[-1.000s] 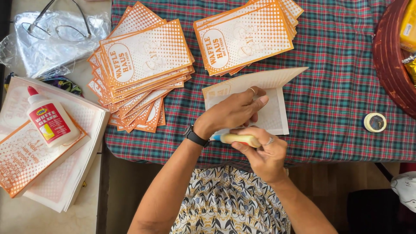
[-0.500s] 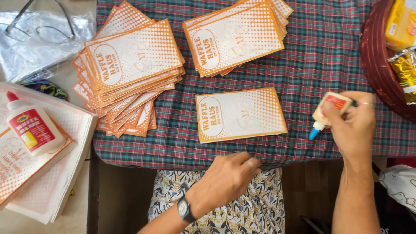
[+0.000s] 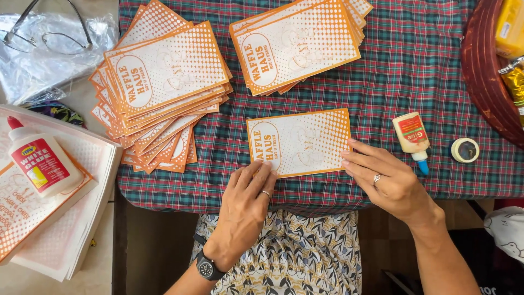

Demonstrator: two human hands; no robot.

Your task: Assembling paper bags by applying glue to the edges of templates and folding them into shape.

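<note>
- Now my left hand (image 3: 246, 203) lies flat, fingers open, on the lower left corner of the single orange-and-white printed paper bag (image 3: 299, 143) on the plaid cloth.
- My right hand (image 3: 388, 180), open too, presses its right edge.
- The small glue bottle (image 3: 412, 137) lies just right of the bag.
- Two stacks of like bags (image 3: 164, 87) above look finished; flat sheets (image 3: 60, 229) far left seemingly remain.

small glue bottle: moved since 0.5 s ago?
Yes. The small glue bottle has left the right hand and now lies on the plaid tablecloth, between the single paper bag and the tape roll.
</note>
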